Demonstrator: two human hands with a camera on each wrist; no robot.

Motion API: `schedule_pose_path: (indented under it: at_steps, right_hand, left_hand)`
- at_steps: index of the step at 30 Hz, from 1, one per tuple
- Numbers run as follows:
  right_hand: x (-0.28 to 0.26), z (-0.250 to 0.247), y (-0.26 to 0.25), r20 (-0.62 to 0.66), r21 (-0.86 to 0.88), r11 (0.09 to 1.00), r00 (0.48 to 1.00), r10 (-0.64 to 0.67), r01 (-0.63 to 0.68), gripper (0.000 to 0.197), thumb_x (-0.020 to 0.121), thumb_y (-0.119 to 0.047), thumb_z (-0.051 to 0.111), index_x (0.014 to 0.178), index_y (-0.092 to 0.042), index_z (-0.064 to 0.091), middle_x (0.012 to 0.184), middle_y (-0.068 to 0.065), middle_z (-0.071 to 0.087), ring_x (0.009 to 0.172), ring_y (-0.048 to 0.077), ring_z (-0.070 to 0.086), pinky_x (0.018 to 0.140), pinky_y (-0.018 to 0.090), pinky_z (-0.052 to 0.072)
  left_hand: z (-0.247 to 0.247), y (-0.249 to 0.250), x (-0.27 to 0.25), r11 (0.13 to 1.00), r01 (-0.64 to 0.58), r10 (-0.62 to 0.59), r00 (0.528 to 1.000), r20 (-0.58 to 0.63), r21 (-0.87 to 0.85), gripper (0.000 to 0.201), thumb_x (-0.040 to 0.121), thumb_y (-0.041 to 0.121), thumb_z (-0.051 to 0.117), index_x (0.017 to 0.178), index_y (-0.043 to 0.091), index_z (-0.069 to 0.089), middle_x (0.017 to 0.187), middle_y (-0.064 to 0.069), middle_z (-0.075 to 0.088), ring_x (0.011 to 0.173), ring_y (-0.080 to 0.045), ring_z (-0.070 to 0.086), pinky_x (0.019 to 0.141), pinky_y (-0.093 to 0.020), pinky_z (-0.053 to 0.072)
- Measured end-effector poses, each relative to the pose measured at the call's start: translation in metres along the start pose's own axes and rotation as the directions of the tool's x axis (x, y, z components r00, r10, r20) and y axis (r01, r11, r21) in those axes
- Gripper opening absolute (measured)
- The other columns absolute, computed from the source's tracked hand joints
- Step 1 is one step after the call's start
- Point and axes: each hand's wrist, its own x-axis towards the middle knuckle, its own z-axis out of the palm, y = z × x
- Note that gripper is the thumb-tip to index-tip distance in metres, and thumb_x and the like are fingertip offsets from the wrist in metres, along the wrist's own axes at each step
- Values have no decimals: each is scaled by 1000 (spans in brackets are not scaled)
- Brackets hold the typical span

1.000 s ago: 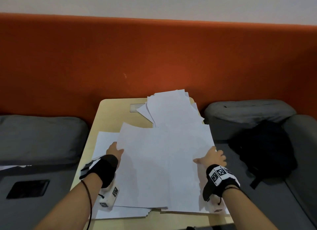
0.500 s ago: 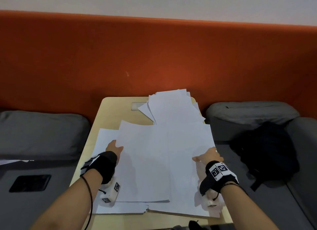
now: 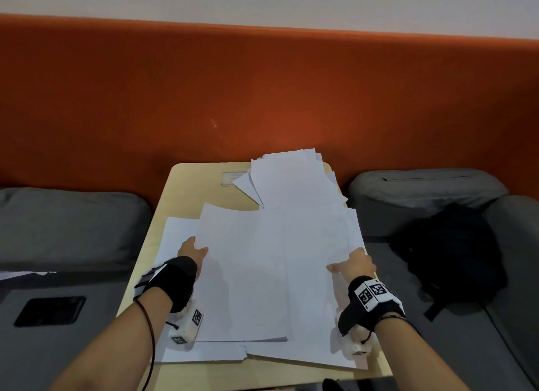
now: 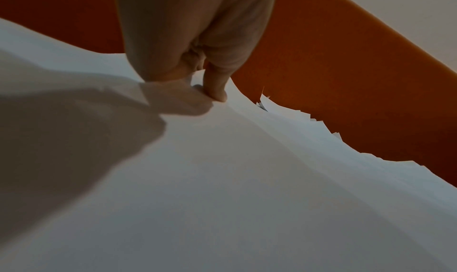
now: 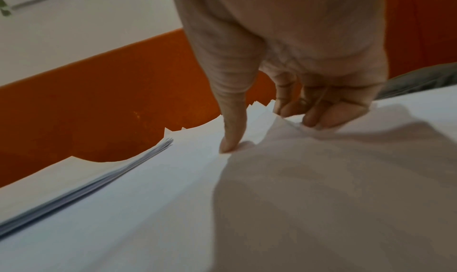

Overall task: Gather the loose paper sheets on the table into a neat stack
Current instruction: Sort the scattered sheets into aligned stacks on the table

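Note:
White paper sheets (image 3: pixel 262 274) lie spread over a light wooden table (image 3: pixel 186 192). A looser pile of sheets (image 3: pixel 291 180) sits at the table's far right. My left hand (image 3: pixel 194 249) holds the left edge of the upper sheets; in the left wrist view its thumb (image 4: pixel 217 92) presses on top and the other fingers are hidden beneath. My right hand (image 3: pixel 354 263) grips the right edge, thumb (image 5: pixel 230 143) on top and fingers (image 5: pixel 321 116) curled round the edge. More sheets (image 3: pixel 201 352) stick out underneath at the near left.
An orange padded backrest (image 3: pixel 262 98) rises behind the table. Grey cushions flank it on the left (image 3: pixel 67 224) and right (image 3: pixel 423 192). A black backpack (image 3: pixel 455 253) lies on the right seat, a dark flat device (image 3: pixel 49 310) on the left.
Both hands keep their hold at the sheet edges. The held sheets have shifted slightly away from the table's near edge, uncovering more of the sheets underneath.

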Motion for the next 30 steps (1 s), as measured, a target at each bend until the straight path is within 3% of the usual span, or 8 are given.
schedule_pose_path:
  at_steps: [2,7,12,18,24,30]
  right_hand:
    - [-3,3,-3,-23,-34,999,999,-36,35,69,75,-24,77,129,-2,39,135,18,39,126,37,38,99,47,42]
    - [-8,13,-10,-66,-209,966,983,-170,153,48,85,-22,66,124,-6,43,129,15,42,120,32,41,96,39,40]
    - [-8,10,-20,-27,-69,995,997,-70,68,59,79,-18,72,127,-6,39,129,19,38,117,38,46,97,45,43]
    - [-11,10,-19,-64,-251,967,995,-71,53,42,84,-29,66,118,-9,51,129,14,42,124,32,37,101,42,33]
    - [-20,14,-23,-41,-170,982,995,-91,83,39,89,-16,60,123,-3,47,127,18,41,120,34,40,88,40,43]
    - [-21,13,-23,-30,-124,992,999,-30,26,42,87,-19,62,124,-5,47,128,19,40,119,35,41,88,41,43]
  left_hand:
    - [-1,1,-1,1000,7,-7,1000,-1,-8,34,93,4,50,126,-5,47,128,-22,53,115,-37,52,96,-38,41]
    - [-3,5,-5,1000,27,-27,999,17,8,42,94,7,50,133,-3,41,137,-17,47,122,-36,47,102,-40,39]
    - [-5,8,-10,998,58,-58,998,35,-14,47,94,9,50,137,-1,37,140,-16,45,125,-35,46,105,-40,38]
    - [-8,19,-19,996,79,-76,996,56,-49,46,95,6,47,138,-4,33,143,-19,39,130,-34,40,104,-35,34]
    - [-14,22,-22,995,89,-85,993,79,-46,48,94,6,48,139,-4,32,144,-19,38,131,-34,39,104,-35,34]
    - [-18,25,-23,996,80,-75,991,114,-45,46,93,6,49,135,-6,36,141,-21,41,128,-35,42,102,-36,36]
